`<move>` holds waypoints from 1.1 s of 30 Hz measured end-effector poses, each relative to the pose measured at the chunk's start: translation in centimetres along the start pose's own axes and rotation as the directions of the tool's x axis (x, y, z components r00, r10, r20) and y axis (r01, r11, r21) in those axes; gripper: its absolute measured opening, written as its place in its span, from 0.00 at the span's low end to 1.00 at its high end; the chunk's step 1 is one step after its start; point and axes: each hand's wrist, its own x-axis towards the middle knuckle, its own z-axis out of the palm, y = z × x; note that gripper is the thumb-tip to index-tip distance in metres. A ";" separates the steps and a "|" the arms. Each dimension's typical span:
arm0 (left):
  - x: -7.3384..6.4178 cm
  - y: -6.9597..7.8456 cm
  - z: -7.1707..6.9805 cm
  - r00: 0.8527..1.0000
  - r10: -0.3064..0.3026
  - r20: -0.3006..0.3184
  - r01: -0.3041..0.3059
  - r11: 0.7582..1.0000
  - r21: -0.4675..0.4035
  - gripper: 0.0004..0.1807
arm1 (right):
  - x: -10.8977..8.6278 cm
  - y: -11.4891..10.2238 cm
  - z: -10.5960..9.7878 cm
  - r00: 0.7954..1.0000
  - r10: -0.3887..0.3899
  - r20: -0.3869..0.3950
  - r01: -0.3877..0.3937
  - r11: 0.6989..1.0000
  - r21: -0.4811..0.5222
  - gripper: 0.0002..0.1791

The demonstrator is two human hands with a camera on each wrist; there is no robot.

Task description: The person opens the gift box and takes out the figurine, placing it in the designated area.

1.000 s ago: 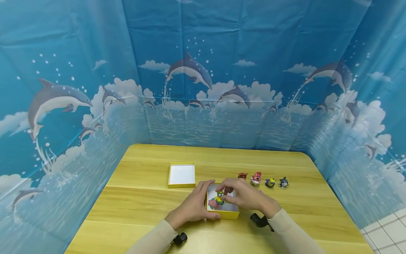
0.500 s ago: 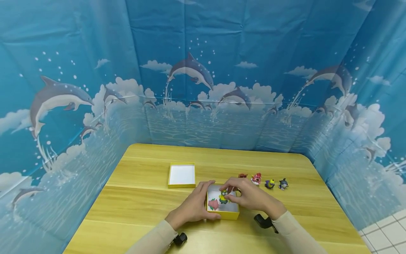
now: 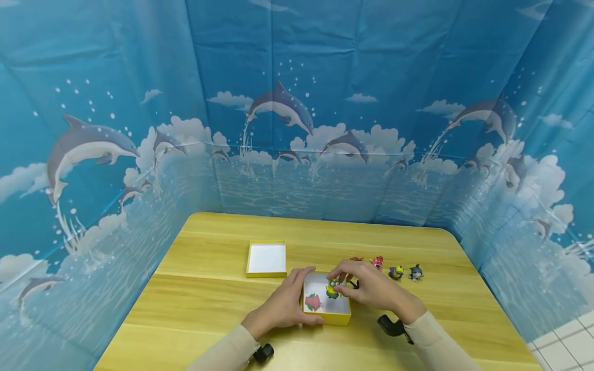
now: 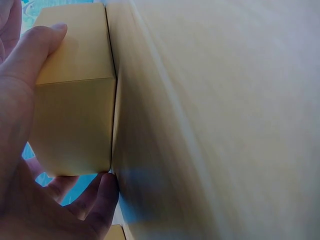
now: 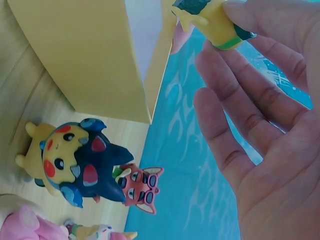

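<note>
A minion figurine (image 3: 332,289), yellow and green with round eyes, is pinched between the thumb and fingers of my right hand (image 3: 366,288) over an open yellow box (image 3: 330,319). In the right wrist view the minion figurine (image 5: 220,25) stands above the box rim, its lower part partly covered by the thumb. My left hand (image 3: 284,305) grips the box at its left side. In the left wrist view its thumb lies on one wall of the box (image 4: 75,125) and its fingers bend round another. Inside the white-lined box lies a pink figurine with green bits (image 3: 313,302).
A shallow yellow lid (image 3: 266,257) with white inside lies left of and behind the box. Small figurines stand to the right, including a red-pink one (image 3: 377,263), a yellow-purple one (image 3: 396,272) and a grey one (image 3: 415,272). A yellow figurine in a dark hood (image 5: 75,160) stands beside the box.
My right hand has moved a little to the right with the minion figurine, which has shifted away from the pink figurine and uncovered it. My left hand has stayed on the box.
</note>
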 end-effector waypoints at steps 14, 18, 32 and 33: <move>-0.3 0.0 0.5 1.000 0.005 0.000 -0.005 1.000 -0.003 0.74 | -1.7 0.6 -0.6 0.998 -0.003 -0.061 0.003 1.000 -0.007 0.12; -0.2 0.0 0.6 1.000 0.001 -0.002 -0.001 1.000 -0.001 0.74 | -2.1 0.9 -0.7 0.996 -0.020 -0.087 0.019 1.000 -0.018 0.11; -0.1 0.1 0.0 1.000 -0.011 0.000 0.011 1.000 -0.011 0.74 | -3.4 1.4 -1.8 0.990 -0.007 -0.138 0.005 1.000 -0.018 0.12; -0.1 0.1 0.0 1.000 -0.011 -0.001 0.011 1.000 -0.011 0.74 | -3.5 1.4 -1.9 0.991 -0.002 -0.137 0.000 1.000 -0.019 0.12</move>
